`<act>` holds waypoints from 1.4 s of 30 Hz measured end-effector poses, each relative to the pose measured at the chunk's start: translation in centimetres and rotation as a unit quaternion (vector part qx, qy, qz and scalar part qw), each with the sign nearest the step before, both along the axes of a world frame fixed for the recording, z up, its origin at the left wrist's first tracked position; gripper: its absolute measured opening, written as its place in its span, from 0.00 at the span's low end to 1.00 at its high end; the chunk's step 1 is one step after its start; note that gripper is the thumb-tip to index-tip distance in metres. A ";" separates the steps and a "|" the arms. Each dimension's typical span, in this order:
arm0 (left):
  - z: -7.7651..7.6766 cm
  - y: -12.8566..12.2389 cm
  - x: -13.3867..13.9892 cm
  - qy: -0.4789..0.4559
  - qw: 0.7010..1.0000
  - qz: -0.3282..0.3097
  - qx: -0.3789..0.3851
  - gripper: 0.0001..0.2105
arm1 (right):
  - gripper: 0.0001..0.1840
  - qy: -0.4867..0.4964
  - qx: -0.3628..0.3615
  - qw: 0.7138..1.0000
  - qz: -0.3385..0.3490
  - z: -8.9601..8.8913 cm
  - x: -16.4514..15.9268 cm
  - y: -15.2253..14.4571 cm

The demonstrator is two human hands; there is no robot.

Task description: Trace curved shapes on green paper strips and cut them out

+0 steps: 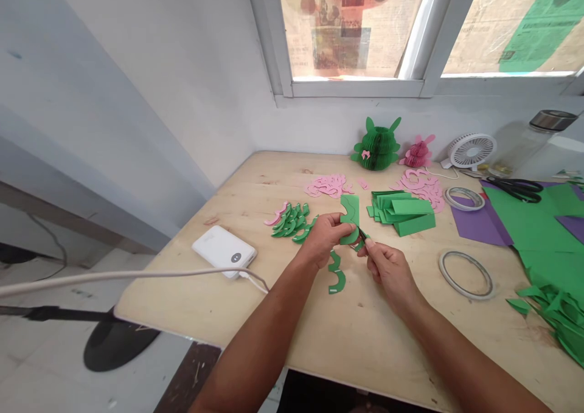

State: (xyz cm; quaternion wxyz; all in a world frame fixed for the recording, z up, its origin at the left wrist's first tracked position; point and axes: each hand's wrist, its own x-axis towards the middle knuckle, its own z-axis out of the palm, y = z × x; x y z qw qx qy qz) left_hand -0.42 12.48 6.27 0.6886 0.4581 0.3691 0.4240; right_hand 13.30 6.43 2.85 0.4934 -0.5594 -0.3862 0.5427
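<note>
My left hand (323, 238) is closed, pinching a green paper strip (350, 207) that has a curved line drawn on it and a rounded cut edge. My right hand (387, 268) is closed around small scissors (362, 233); their dark blades meet the strip's lower right edge, and the handles are mostly hidden by my fingers. Below my left hand, a wavy green cut-out (337, 281) lies on the table. Several curved green pieces (292, 219) are grouped to the left. Folded green paper strips (413, 207) lie in a stack beyond my right hand.
A white power bank (223, 250) with a cable stands left on the wooden table (283, 176). Pink paper cut-outs (329, 185) lie farther back. Tape rolls (466, 274), black scissors (515, 188), green scraps (561, 315) and a small fan (472, 151) are to the right.
</note>
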 end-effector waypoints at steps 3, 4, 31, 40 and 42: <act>-0.3 0.1 0.0 0.005 1.000 -0.002 0.002 0.09 | 0.29 0.001 0.000 1.000 0.002 -0.1 0.0 0.0; -0.4 0.1 0.0 0.006 1.000 -0.003 0.002 0.09 | 0.29 0.002 0.000 1.000 0.003 -0.1 0.0 0.0; -0.5 -0.1 0.3 0.012 1.000 0.005 0.015 0.07 | 0.30 -0.002 0.001 1.000 -0.002 -0.4 0.1 0.1; -0.7 0.0 0.3 0.004 1.000 0.004 0.014 0.08 | 0.31 -0.008 0.011 1.000 -0.003 -0.5 0.1 0.1; -0.7 -0.1 0.3 0.004 1.000 0.005 0.016 0.08 | 0.31 -0.004 0.011 1.000 -0.003 -0.5 0.1 0.1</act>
